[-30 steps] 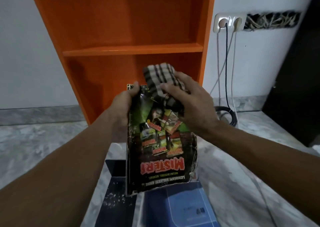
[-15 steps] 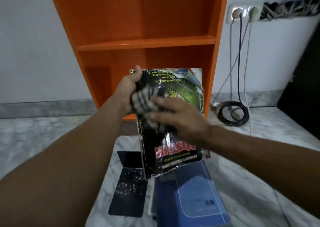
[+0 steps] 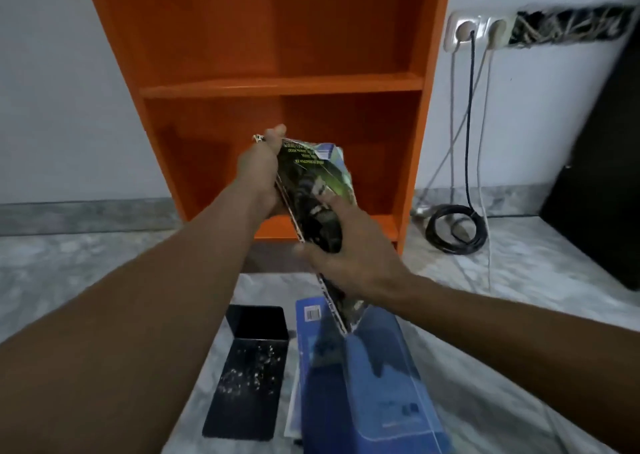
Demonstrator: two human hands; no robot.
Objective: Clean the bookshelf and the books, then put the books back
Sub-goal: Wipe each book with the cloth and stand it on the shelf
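- Thin dark glossy paperback book (image 3: 313, 176), held tilted in the air in front of the lower compartment of the orange wooden bookshelf (image 3: 284, 84); not resting on any shelf, lower corner hanging just above the pile on the floor.
- Gripped at its upper left edge by the left hand (image 3: 263, 173), thumb over the top corner, other fingers hidden behind the back cover.
- Crossed in the middle by the right hand (image 3: 356, 259), fingers curled over a dark checked cloth (image 3: 323, 221) and pressing it onto the front cover, thumb at the spine side. Cloth blurred, so hard to say how it is bunched.
- Most likely the wiping step for this one book; putting back judged not yet done.
- Probably light and bendy: soft cover, spine edge scuffed pale, easy to crease or tear at the corners. Perhaps a little slippery too, being glossy.
- Better taken near the spine, where stiffest, with support behind the cover during wiping; not by one loose corner.
- Below, flat on the grey marble floor (image 3: 69, 280): a large blue book (image 3: 374, 384) and, just beside it on the left, a black metal bookend (image 3: 252, 367) with pale specks on its base.
- Farther right, near the wall: a coiled black cable (image 3: 457, 228) and white wall sockets (image 3: 478, 32) with plugs in.
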